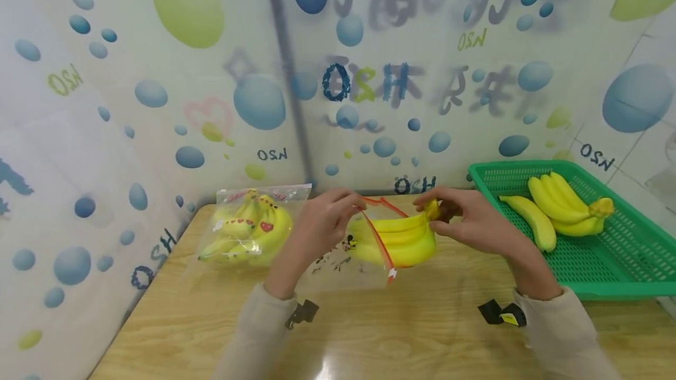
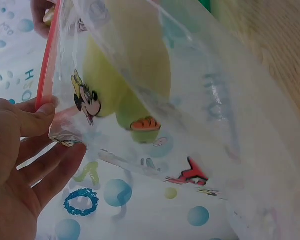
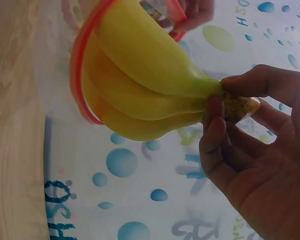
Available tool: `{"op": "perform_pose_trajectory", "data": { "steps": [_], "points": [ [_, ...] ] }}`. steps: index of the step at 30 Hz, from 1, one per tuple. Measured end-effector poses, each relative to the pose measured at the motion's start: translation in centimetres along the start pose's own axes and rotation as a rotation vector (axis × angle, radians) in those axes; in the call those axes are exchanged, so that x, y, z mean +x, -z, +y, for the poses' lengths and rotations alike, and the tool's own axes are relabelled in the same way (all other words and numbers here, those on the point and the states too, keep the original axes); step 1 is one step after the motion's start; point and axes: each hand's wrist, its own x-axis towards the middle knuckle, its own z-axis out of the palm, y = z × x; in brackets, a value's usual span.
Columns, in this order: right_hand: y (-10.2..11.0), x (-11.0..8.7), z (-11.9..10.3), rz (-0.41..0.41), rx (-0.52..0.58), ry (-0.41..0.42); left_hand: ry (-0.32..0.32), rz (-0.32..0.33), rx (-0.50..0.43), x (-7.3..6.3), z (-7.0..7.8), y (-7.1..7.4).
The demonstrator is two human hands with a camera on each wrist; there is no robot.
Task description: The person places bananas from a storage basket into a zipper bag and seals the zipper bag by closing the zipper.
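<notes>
Sleeves (image 1: 560, 333) run off-frame; L hand (image 1: 323, 224) pinches bag (image 1: 379, 241), R hand (image 1: 470, 217) grips bananas (image 1: 409, 248), tips (image 2: 126, 112) prob. inside, hazy.

Both arms were dressed in pale cream cloth, the left sleeve (image 1: 259, 330) and the right sleeve (image 1: 562, 333) looking plain to me and ending at the wrist. An angular black piece (image 1: 303, 314) jutted beside the left cuff. By the right cuff I saw a second black piece (image 1: 491, 311), bearing a small yellow patch (image 1: 510, 319). Left grip (image 1: 324, 221) and right grip (image 1: 472, 219) were bare.
</notes>
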Motion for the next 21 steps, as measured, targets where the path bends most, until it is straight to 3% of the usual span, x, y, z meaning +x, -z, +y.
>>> {"op": "perform_pose_trajectory", "data": {
  "steps": [10,16,21],
  "points": [
    [-2.1,1.5,0.6,-0.028,0.072,-0.001,0.009,-0.002,-0.006,0.0,0.2,-0.3],
    [-3.9,2.2,0.7,-0.064,0.057,0.058,0.026,0.010,-0.053,0.1,0.4,-0.4],
    [-5.4,2.7,1.0,-0.101,0.124,0.081,0.032,0.015,-0.068,0.1,0.5,-0.5]
  ]
}}
